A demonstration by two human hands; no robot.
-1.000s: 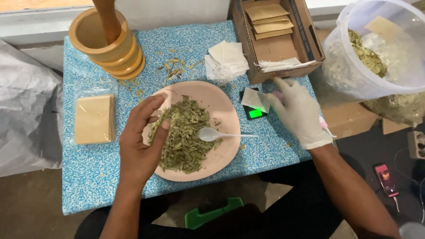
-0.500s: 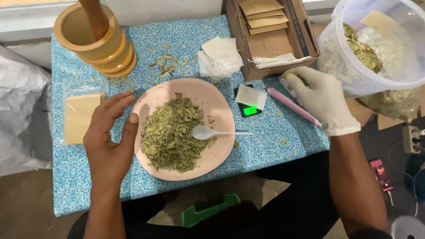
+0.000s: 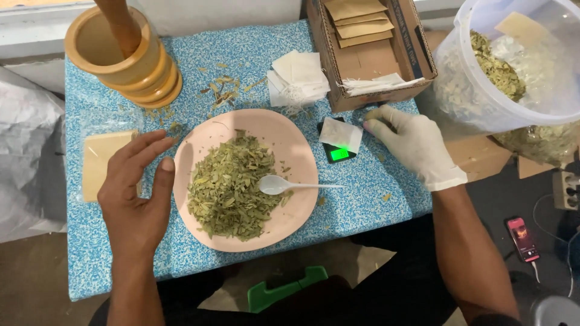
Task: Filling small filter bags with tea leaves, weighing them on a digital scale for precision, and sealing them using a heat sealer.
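Person sitting at a small blue table (image 3: 362,199), both hands hovering either side of a pink plate (image 3: 290,145) of dried green leaves (image 3: 226,187).

Left hand (image 3: 136,193) is bare, open and holding nothing, thumb just touching the plate's left rim, fingers spreading over a flat tan packet (image 3: 96,163). Right hand (image 3: 414,145) is gloved, lying loosely curled and not gripping anything as far as I can tell, fingertips near a small scale (image 3: 338,152) carrying a white paper sachet (image 3: 341,134). White plastic spoon (image 3: 290,185) is lying on the leaves, handle pointing right. Risks as I'm judging them: the thumb nudging the rim could be tipping leaves onto the table; the sachet is overhanging the scale, so a brushing glove could be knocking it off or skewing the reading; the big tub (image 3: 513,66) of leaves is sitting past the table edge, close to that elbow.
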